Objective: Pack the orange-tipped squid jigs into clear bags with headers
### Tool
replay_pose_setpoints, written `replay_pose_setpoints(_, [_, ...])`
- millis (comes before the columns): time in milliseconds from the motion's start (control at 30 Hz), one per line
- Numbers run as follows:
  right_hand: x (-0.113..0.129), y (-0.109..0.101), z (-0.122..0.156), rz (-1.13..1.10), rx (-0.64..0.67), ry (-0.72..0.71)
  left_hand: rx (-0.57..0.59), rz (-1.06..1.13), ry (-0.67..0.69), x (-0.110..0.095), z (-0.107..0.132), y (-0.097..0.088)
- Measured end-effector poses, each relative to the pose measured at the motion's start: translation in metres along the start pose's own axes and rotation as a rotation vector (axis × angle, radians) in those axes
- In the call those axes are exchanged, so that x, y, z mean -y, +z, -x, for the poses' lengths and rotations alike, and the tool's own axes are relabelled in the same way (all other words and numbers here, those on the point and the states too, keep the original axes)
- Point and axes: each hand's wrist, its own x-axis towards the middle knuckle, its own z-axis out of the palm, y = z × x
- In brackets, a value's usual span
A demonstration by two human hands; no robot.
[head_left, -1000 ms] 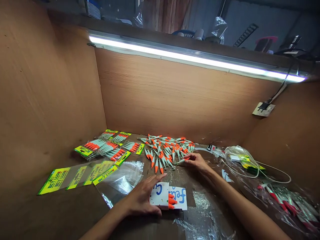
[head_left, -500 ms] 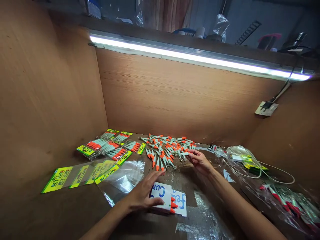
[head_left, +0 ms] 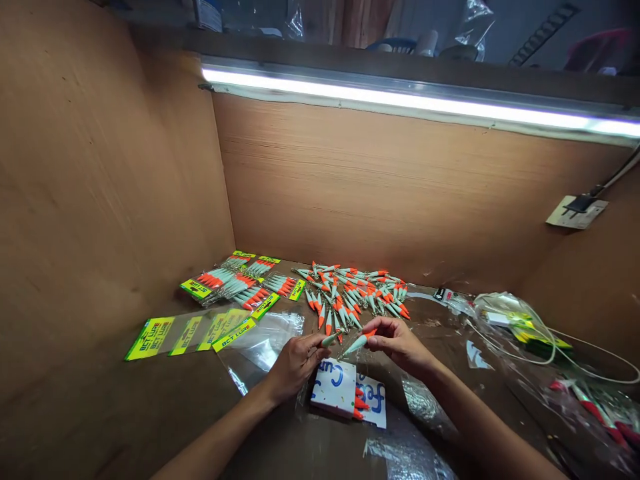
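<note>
My right hand [head_left: 400, 343] pinches a fishing lure [head_left: 356, 345] by its orange end, the pale body slanting down to the left. Facing it, my left hand [head_left: 296, 363] is closed on another fishing lure [head_left: 329, 340], of which only a short pale part shows past the fingertips. Just below both hands lies a white card holder [head_left: 334, 390] with blue handwriting. Several orange lure tips [head_left: 360, 403] stick out of its right side. Behind the hands spreads a loose pile of orange and pale lures [head_left: 350, 290].
To the left lie packed lures [head_left: 220, 280] and flat clear bags with yellow headers [head_left: 200, 333]. On the right are a white cable [head_left: 553, 353], yellow packets [head_left: 545, 340] and bagged red lures [head_left: 595, 407]. Wooden panels enclose the back and sides; a lit tube [head_left: 400, 100] runs above.
My right hand has drawn a lure from the pile toward me. My left hand, open above the card holder before, has risen and closed on a lure. The view has shifted slightly.
</note>
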Motion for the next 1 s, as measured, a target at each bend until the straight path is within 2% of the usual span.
replay_pose_setpoints(133, [0.003,-0.003,0.002,0.028,0.005,0.008,0.012,0.138,-0.123,0.001,-0.003,0.0])
replay_pose_setpoints(300, [0.002,-0.006,0.001,0.07,-0.079,0.011,-0.056,0.144,-0.2,0.006,-0.013,0.008])
replay_pose_setpoints(400, [-0.001,-0.005,0.001,0.128,-0.116,-0.012,-0.05,0.18,-0.188,0.003,-0.014,0.011])
replay_pose_setpoints(500, [0.001,0.0,0.003,0.154,-0.113,-0.029,-0.067,-0.001,-0.106,-0.004,-0.008,0.003])
replay_pose_setpoints(533, [0.005,0.0,0.004,0.167,-0.106,-0.033,-0.044,-0.087,-0.074,-0.006,-0.005,-0.001])
replay_pose_setpoints(600, [0.017,-0.004,0.009,0.228,-0.086,-0.024,0.077,-0.208,0.001,-0.008,0.0,-0.01])
replay_pose_setpoints(667, [0.035,-0.015,0.016,0.348,-0.056,0.026,0.235,-0.271,0.069,-0.006,0.005,-0.015])
replay_pose_setpoints(733, [0.053,-0.029,0.025,0.477,-0.003,0.112,0.314,-0.334,0.099,-0.001,0.01,-0.016])
replay_pose_setpoints(833, [0.063,-0.047,0.035,0.591,0.063,0.218,0.346,-0.405,0.082,0.005,0.012,-0.01])
replay_pose_setpoints(900, [0.057,-0.051,0.035,0.617,0.076,0.238,0.344,-0.389,0.062,0.006,0.01,-0.006])
replay_pose_setpoints(1000, [0.039,-0.045,0.027,0.623,0.042,0.2,0.278,-0.33,0.035,0.004,0.005,-0.001])
